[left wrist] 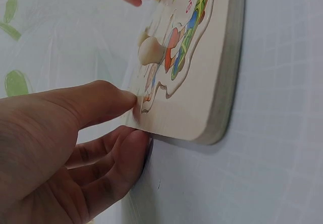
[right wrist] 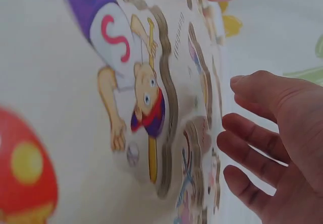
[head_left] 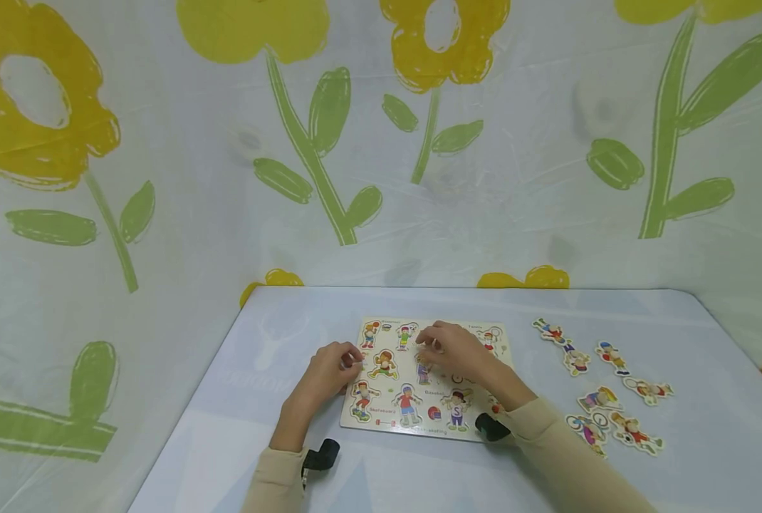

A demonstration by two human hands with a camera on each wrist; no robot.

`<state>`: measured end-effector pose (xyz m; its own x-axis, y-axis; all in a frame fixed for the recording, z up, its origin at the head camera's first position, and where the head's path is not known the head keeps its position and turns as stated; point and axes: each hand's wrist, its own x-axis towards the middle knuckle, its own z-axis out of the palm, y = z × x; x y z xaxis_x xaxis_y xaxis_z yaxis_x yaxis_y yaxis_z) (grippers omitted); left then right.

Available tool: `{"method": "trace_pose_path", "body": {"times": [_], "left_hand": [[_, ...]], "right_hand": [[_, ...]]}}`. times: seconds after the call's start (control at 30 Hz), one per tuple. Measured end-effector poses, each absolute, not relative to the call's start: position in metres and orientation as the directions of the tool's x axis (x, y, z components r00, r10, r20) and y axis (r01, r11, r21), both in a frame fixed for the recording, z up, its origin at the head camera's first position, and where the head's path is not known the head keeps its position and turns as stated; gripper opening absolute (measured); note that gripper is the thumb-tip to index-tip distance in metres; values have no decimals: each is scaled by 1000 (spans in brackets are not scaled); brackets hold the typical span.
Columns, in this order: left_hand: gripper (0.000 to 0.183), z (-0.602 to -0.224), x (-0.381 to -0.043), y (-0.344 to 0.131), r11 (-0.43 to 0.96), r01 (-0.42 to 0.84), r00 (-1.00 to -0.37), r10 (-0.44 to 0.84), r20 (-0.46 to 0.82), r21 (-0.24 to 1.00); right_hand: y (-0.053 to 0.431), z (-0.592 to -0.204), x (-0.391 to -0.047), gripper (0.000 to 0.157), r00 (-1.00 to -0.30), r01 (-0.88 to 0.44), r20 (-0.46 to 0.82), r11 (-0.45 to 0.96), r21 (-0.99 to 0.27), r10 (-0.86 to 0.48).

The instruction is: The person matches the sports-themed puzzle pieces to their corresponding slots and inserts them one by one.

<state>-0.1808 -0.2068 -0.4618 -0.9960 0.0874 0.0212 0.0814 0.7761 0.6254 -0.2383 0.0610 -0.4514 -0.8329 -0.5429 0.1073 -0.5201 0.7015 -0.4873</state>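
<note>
A wooden peg puzzle board (head_left: 403, 374) with pictures of children at sports lies on the table. My left hand (head_left: 330, 368) holds its left edge, the thumb on the face and the fingers curled at the side. Close to that thumb, a skateboarder picture bears a round wooden knob (left wrist: 150, 51). Over the upper middle of the board hovers my right hand (head_left: 454, 349), fingers loosely bent, nothing between them. It partly hides the pictures below. In the right wrist view the baseball player picture (right wrist: 111, 37) sits inside a cut-out recess.
Several loose puzzle pieces lie right of the board, among them a cyclist (head_left: 589, 431) and a footballer (head_left: 637, 433), some touching one another. The pale table (head_left: 259, 399) meets a flower-printed curtain (head_left: 419, 235) at its back. Each wrist wears a black camera (head_left: 322, 454).
</note>
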Motion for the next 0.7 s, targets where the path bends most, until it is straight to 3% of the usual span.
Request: {"method": "trace_pose_path", "body": {"times": [0.4, 0.7], "left_hand": [[8, -463, -181, -206, 772, 70, -997, 78, 16, 632], [10, -461, -181, -206, 772, 59, -997, 74, 3, 633]], "right_hand": [[102, -447, -247, 19, -847, -499, 102, 714, -491, -521], [141, -432, -258, 22, -842, -465, -8, 735, -493, -539]]}}
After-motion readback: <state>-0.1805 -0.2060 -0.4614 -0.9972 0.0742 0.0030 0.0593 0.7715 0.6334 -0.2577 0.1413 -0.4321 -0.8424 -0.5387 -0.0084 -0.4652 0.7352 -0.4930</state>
